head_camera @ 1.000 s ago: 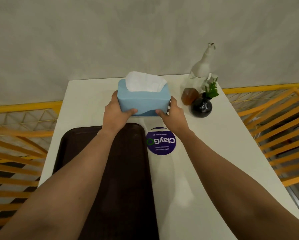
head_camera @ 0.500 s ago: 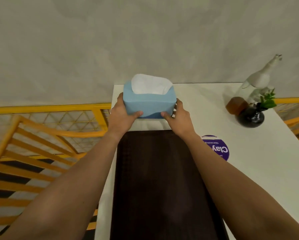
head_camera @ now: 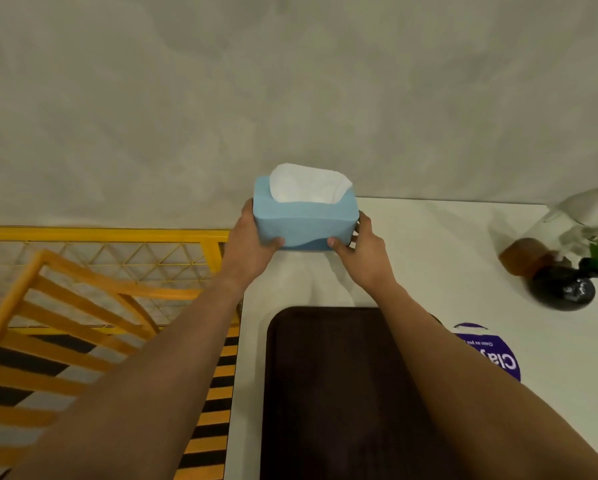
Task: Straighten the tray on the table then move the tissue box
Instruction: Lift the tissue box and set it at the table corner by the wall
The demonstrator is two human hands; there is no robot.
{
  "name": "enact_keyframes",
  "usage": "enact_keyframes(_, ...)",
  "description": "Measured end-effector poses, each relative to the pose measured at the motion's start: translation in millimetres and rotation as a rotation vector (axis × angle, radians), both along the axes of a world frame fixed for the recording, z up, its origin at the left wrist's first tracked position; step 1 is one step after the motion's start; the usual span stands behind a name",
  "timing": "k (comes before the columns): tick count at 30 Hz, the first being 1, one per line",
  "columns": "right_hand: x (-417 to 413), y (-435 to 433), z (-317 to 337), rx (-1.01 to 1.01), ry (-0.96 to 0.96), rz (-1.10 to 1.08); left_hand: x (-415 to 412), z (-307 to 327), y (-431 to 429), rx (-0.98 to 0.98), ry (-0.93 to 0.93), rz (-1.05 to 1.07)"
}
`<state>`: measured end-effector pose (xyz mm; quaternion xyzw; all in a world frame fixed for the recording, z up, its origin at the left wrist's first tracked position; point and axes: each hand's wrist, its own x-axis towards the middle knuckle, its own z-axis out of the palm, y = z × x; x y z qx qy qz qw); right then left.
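Table (head_camera: 446, 258) is filling the lower right of the frame, with the dark tray (head_camera: 342, 393) lying square along its left edge. Above the tray, at frame centre by the table's far left corner, the blue box (head_camera: 302, 221) is sitting long axis left to right, white tissue showing on top. The left hand (head_camera: 252, 242) and right hand (head_camera: 361, 252) are clasping its two ends, equally near.
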<state>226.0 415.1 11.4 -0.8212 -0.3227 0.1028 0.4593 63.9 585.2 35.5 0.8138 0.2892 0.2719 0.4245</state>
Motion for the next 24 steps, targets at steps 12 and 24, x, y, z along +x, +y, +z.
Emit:
enact_keyframes(12, 32.7, 20.4, -25.1, -0.02, -0.004, 0.031, 26.4, -29.2, 32.7, -0.017, 0.173, 0.077)
enact_keyframes(24, 73.1, 60.3, -26.1, -0.102, -0.016, 0.1, 50.9, -43.9, 76.7, -0.014, 0.292, 0.09)
